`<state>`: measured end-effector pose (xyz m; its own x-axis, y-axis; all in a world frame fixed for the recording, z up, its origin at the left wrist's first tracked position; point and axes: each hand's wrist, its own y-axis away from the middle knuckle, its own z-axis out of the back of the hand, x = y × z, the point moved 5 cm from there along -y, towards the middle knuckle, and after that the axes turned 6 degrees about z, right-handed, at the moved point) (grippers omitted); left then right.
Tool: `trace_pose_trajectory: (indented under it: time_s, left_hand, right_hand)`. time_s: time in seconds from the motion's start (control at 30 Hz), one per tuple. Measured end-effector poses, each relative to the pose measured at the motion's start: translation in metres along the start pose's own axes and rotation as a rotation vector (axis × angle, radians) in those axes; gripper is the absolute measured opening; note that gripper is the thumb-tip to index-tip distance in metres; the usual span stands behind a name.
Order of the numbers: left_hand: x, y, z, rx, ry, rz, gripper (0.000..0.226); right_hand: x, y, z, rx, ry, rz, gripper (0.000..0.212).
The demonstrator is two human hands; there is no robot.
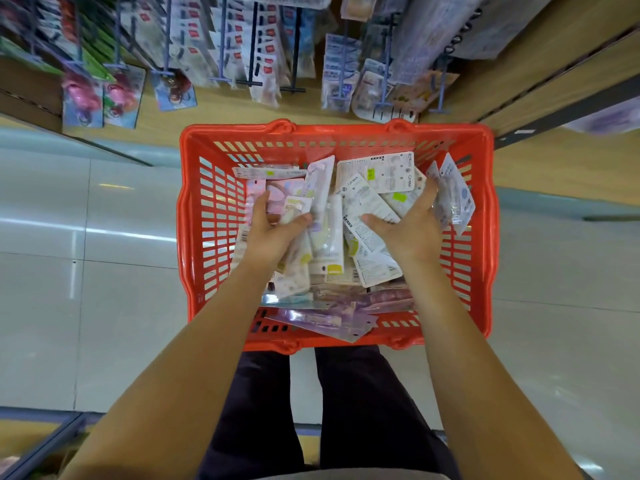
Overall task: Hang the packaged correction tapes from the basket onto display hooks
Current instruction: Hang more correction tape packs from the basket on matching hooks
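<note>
Pale glossy floor tiles [45,265] underfoot, spreading to both sides. Wooden display wall [540,81] ahead, filling the top of the view, hung with rows of display hooks [221,46] already loaded with blurred stationery packs [266,36]. Red plastic basket [481,237] in the middle, slotted walls, set on the floor just before a pair of dark trousers [356,410]. Inside the basket, a loose heap of packaged correction tapes [329,237] (white, pale pink and lilac cards, some face down with printed backs and small yellow stickers), lying at every angle and overlapping. Flat lilac packs [325,320] along the near wall of the basket, under the heap. Both bare forearms reaching down into the pile. Left hand [273,230] on the left part of the heap, fingers and thumb curled round a small bunch of the packs near a pink one [277,195]. Right hand [405,230] on the right part, thumb pressed across a white printed card [367,216], fingers curled over further packs toward the right wall, gripping a bunch as well. No pack lifted clear of the basket yet.
</note>
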<state>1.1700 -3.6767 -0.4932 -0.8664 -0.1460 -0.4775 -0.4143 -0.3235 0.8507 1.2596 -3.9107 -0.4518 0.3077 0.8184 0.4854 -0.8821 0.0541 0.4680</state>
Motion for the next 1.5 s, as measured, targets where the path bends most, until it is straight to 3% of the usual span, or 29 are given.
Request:
trace_pose_trajectory:
  time_s: [0.1, 0.27, 0.3, 0.4, 0.5, 0.57, 0.67, 0.77, 0.9, 1.03, 1.17, 1.37, 1.43, 1.5]
  left_hand:
    - [-0.006, 0.009, -0.021, 0.107, -0.031, 0.003, 0.102]
    - [-0.005, 0.010, -0.029, -0.014, -0.133, 0.041, 0.117]
    - [-0.005, 0.010, -0.028, -0.014, -0.152, 0.029, 0.111]
    - [-0.010, 0.015, -0.029, 0.038, -0.090, -0.046, 0.062]
    - [-0.019, 0.025, -0.030, 0.083, -0.030, -0.140, 0.040]
    - [-0.021, 0.033, -0.034, 0.156, -0.048, -0.189, 0.030]
    - [-0.015, 0.037, -0.034, 0.205, -0.038, -0.166, 0.037]
    - [-0.011, 0.037, -0.026, 0.174, 0.081, -0.119, 0.078]
    - [-0.004, 0.031, -0.018, 0.148, 0.164, -0.017, 0.086]
    - [-0.009, 0.037, -0.019, 0.257, 0.144, 0.005, 0.094]
    - [-0.008, 0.046, -0.019, 0.398, 0.196, 0.072, 0.081]
    - [-0.016, 0.066, 0.005, 0.388, 0.399, 0.100, 0.055]
    - [-0.030, 0.083, 0.012, 0.417, 0.412, 0.073, 0.036]
    - [-0.047, 0.102, 0.020, 0.435, 0.427, 0.045, 0.037]
  right_hand:
    - [-0.004, 0.013, 0.004, -0.103, -0.197, -0.049, 0.104]
    - [-0.028, 0.034, -0.013, -0.227, -0.495, -0.211, 0.096]
    - [-0.030, 0.035, -0.017, -0.227, -0.557, -0.220, 0.101]
    - [-0.032, 0.031, -0.020, -0.186, -0.665, -0.291, 0.116]
    - [-0.033, 0.029, -0.017, -0.152, -0.615, -0.247, 0.084]
    - [-0.027, 0.034, -0.012, -0.182, -0.532, -0.169, 0.074]
    - [-0.013, 0.044, -0.006, -0.206, -0.359, -0.048, 0.071]
    - [0.000, 0.051, -0.006, -0.194, -0.256, 0.075, 0.051]
    - [0.001, 0.050, -0.012, -0.006, -0.433, -0.032, 0.040]
    - [-0.004, 0.051, -0.013, 0.070, -0.567, -0.096, 0.035]
    - [-0.008, 0.058, -0.004, 0.068, -0.738, -0.153, 0.033]
    - [0.003, 0.065, 0.040, 0.080, -0.973, -0.153, 0.024]
    - [0.018, 0.071, 0.057, 0.139, -1.102, -0.121, 0.029]
    - [0.038, 0.082, 0.074, 0.201, -1.199, -0.070, 0.036]
